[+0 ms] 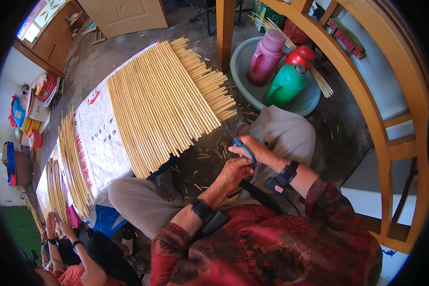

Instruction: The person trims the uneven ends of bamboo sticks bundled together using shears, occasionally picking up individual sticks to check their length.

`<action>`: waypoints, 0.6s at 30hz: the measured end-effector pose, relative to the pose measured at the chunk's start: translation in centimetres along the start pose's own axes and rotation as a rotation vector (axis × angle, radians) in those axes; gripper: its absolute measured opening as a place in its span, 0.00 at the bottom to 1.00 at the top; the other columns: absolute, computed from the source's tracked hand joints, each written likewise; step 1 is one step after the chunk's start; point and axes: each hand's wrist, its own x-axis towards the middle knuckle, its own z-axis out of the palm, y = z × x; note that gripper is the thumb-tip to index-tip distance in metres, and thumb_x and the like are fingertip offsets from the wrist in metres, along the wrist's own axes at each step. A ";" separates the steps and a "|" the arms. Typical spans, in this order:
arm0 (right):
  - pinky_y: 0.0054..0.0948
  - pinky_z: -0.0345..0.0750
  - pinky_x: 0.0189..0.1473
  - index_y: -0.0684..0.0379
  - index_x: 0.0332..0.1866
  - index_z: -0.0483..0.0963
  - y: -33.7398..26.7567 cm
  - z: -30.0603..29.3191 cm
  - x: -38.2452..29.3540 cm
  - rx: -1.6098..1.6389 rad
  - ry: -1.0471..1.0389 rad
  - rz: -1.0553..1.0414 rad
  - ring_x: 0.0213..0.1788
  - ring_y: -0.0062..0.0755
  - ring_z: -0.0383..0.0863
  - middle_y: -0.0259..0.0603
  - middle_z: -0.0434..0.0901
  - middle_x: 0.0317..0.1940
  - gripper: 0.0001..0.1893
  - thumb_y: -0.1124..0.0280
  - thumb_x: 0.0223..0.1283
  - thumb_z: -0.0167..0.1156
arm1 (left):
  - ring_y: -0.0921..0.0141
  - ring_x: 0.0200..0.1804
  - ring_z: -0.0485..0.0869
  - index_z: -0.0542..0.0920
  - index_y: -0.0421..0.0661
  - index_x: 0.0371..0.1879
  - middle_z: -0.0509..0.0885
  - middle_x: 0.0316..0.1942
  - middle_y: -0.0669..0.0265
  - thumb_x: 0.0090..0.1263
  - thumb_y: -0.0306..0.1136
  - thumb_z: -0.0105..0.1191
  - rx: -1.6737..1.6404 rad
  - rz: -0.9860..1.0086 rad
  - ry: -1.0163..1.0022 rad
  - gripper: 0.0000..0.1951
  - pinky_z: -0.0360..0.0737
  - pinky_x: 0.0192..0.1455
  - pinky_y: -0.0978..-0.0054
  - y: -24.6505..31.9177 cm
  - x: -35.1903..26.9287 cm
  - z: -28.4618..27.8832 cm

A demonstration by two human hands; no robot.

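My right hand (253, 147) grips blue-handled scissors (244, 148), their blades pointing towards the near right corner of a reed mat (161, 107). Just below, my left hand (236, 173) has its fingertips against the end of the scissors' handle; whether it pinches anything is hidden. The mat is made of yellow stalks laid side by side, with uneven ends along its near edge. Beyond its right-hand edge, more short stalk ends (209, 84) stick out. White printed sheeting (100, 125) lies under the mat.
Two stalk bundles (73, 161) lie further left, where another person's hands (59, 225) are at work. A basin (240, 89) holds a pink thermos (266, 59), a green thermos (286, 85) and a red one (300, 55). Cut stalk bits (220, 150) litter the floor. A wooden chair frame (373, 107) stands right.
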 end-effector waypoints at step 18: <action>0.18 0.68 0.29 0.61 0.29 0.70 -0.2 -0.6 -1.8 0.441 -0.145 0.225 0.25 0.19 0.70 0.32 0.71 0.21 0.20 0.51 0.50 0.57 | 0.71 0.32 0.76 0.74 0.40 0.37 0.76 0.33 0.65 0.61 0.38 0.51 0.041 0.122 0.108 0.13 0.76 0.40 0.68 3.0 -0.9 -4.0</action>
